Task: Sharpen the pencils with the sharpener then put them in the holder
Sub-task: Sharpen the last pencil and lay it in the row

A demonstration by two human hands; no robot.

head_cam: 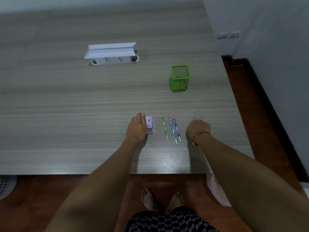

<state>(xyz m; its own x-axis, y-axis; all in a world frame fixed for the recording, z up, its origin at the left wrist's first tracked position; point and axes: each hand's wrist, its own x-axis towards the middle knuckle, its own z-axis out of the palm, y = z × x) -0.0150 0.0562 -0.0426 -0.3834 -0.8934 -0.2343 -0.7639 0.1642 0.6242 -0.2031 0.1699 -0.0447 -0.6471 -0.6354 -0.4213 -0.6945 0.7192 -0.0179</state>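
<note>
Watching the head cam feed from my end, here's how the grip looks. The left hand (136, 127) is wrapped onto the left side of the little purple sharpener (149, 125), with the fingers curled against it. The sharpener sits on the table (66, 106), just at 9 o'clock from the loose pencils.

The right hand (198, 128) is closed in a fist around a pink pencil (194, 118). I can only see the tip, poking out of the top of the fist toward 12 o'clock. The hand covers the rest, so I can't tell exactly how the fingers sit on it. There's a red string (200, 134) round that wrist.

Between the two hands, three more pencils lie side by side on the table, and neither hand touches them. From 9 o'clock to 3 o'clock they go green pencil (164, 127), blue pencil (172, 129), purple pencil (176, 128). All the points aim at roughly 12 o'clock, tipped a hair toward 11. The blue and purple ones lie just beside each other, and the green one is a bit apart.

The holder (180, 78) is a green mesh square cup, standing upright at about 1 o'clock from the loose pencils and well apart from them and from both hands. Further back, at around 11 o'clock from the sharpener, there's a white socket box (112, 53) set in the table with its lid flipped up.
</note>
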